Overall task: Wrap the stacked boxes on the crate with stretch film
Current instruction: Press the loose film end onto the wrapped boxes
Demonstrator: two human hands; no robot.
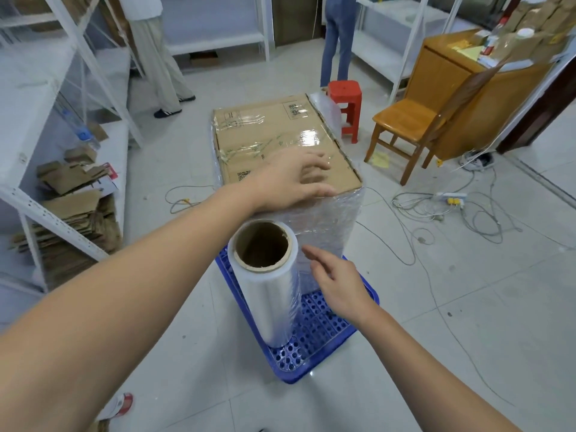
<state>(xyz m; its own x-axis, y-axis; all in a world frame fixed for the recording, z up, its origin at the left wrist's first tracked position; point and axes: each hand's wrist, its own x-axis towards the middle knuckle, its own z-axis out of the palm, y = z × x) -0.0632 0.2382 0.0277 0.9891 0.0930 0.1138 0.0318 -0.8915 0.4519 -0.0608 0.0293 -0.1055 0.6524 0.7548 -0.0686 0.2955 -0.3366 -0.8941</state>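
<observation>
The left hand (pixel 291 179) reaches out on a long bare forearm and lies palm down on the near edge of the top brown cardboard box (pixel 280 141), its fingers spread and nearly straight, pressing flat on the lid with the fingertips pointing to the right; it grips nothing. The right hand (pixel 338 283) hangs lower, beside the near wall of the stack, its fingers loosely extended and a little apart, holding nothing, with the index tip just short of the clear plastic stretch film roll (pixel 266 282). Whether those fingertips touch the wrapped side of the stack cannot be told. The roll stands upright just left of the right fingers and below the left palm, its brown cardboard core open toward the camera, its foot on the blue perforated plastic crate (pixel 314 344). The stacked boxes stand on the far part of the same crate, beyond both sets of fingers; their sides are already covered with wrinkled, glossy clear film (pixel 338 219), and a shiny sheet of film lies across part of the lid just beyond the left fingertips. Beyond the boxes stands a red plastic stool (pixel 346 102), and to the right of it a wooden chair (pixel 408 129).
</observation>
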